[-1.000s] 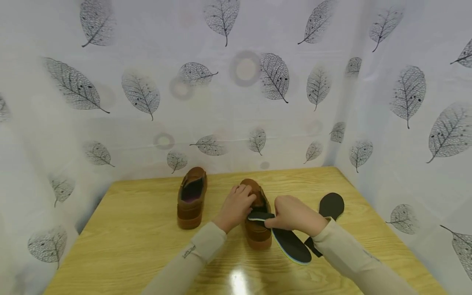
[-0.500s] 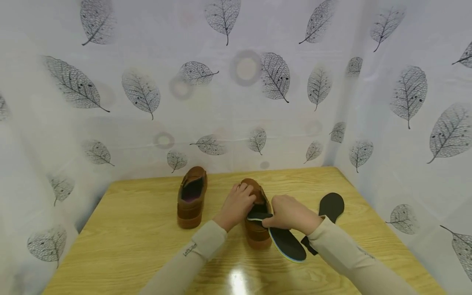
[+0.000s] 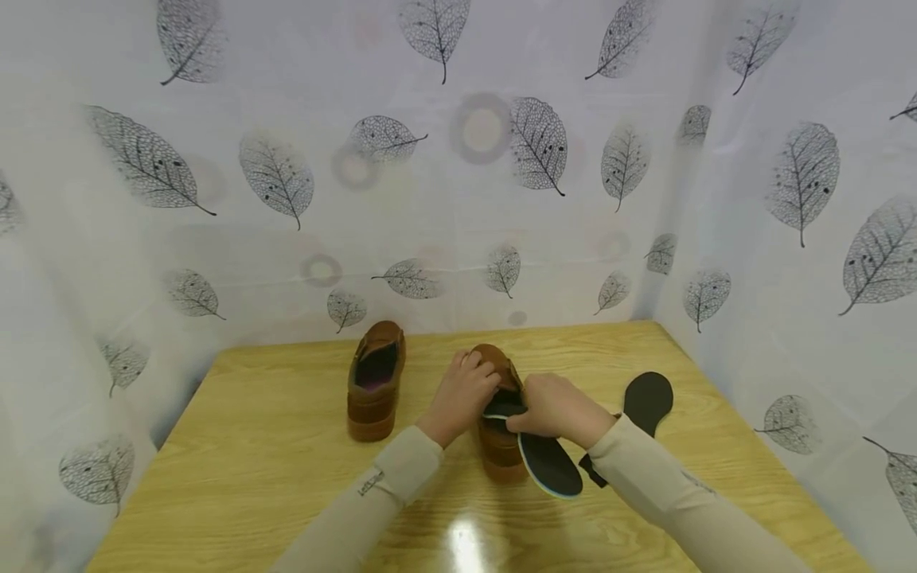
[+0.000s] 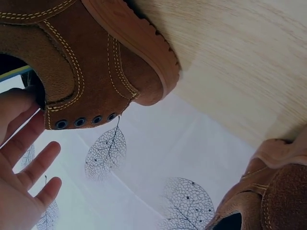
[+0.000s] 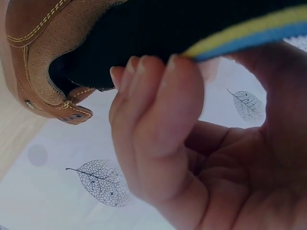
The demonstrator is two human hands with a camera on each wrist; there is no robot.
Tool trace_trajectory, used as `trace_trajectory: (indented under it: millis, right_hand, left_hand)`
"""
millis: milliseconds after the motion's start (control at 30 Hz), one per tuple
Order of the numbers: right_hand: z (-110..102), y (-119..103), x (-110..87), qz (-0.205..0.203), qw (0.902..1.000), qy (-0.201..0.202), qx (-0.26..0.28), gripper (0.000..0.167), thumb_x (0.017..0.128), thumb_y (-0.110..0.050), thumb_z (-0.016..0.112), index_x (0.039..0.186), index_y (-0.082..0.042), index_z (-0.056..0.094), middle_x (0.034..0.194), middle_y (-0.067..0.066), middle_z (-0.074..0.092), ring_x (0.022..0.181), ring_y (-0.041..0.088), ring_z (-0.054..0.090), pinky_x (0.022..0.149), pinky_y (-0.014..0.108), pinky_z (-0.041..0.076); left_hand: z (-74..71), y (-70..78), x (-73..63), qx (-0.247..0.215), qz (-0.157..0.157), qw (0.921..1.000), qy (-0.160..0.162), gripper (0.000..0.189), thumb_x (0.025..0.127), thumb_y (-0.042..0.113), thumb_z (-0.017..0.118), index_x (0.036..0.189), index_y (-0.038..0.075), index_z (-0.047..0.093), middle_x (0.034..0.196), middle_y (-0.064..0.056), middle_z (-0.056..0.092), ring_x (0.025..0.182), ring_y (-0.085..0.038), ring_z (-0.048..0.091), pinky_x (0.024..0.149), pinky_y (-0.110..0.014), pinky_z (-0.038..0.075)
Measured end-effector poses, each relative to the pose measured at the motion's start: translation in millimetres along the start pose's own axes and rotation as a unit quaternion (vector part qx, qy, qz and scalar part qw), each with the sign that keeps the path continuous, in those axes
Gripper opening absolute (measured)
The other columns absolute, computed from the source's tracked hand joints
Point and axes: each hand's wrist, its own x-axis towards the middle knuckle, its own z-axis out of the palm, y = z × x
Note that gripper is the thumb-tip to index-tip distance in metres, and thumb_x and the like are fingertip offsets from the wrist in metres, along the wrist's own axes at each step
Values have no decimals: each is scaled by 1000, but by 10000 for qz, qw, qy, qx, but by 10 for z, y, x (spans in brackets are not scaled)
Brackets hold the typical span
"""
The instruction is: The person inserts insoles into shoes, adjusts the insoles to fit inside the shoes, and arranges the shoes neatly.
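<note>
A brown leather shoe [image 3: 501,461] stands mid-table, toe away from me. My left hand [image 3: 462,398] grips it by the tongue; in the left wrist view the thumb and forefinger are at the opening beside the eyelets [image 4: 80,122], other fingers spread. My right hand [image 3: 559,407] pinches a black insole [image 3: 550,469] with a yellow and blue edge. The insole's front end lies inside the shoe's opening, while its rounded heel end sticks out toward me on the right. In the right wrist view the fingertips [image 5: 180,72] press against the insole's black face.
The matching brown shoe [image 3: 372,410] stands to the left, toe away. A flat black insole [image 3: 648,400] lies at the right, partly under my right sleeve [image 3: 652,465]; a dark piece [image 3: 593,471] shows on the sleeve's other side. A leaf-patterned curtain [image 3: 458,199] hangs behind the table.
My right hand has moved slightly left and forward, bringing the insole further into the shoe. Its heel end has shifted left and up in view. The left hand keeps its grip.
</note>
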Motion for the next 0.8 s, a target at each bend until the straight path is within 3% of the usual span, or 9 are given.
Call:
trace_trajectory:
  millis: [333,800]
  right_hand:
    - [59,-32,64,236,9996,167,-54,42,79,-17,74,57,-13,39,53,-3,32,46,11,32,46,23,24]
    - [161,17,214,352,9984,439,-96,40,78,-19,74,57,-13,40,54,-2,37,46,12,36,46,23,28]
  left_hand:
    - [-21,8,20,-148,-222,9996,68,10,89,27,68,83,19,69,85,6,64,91,-18,54,91,-38,41]
    - [-11,16,22,-16,-186,9996,194,7,88,24,69,83,19,69,86,6,65,94,-19,56,95,-39,42]
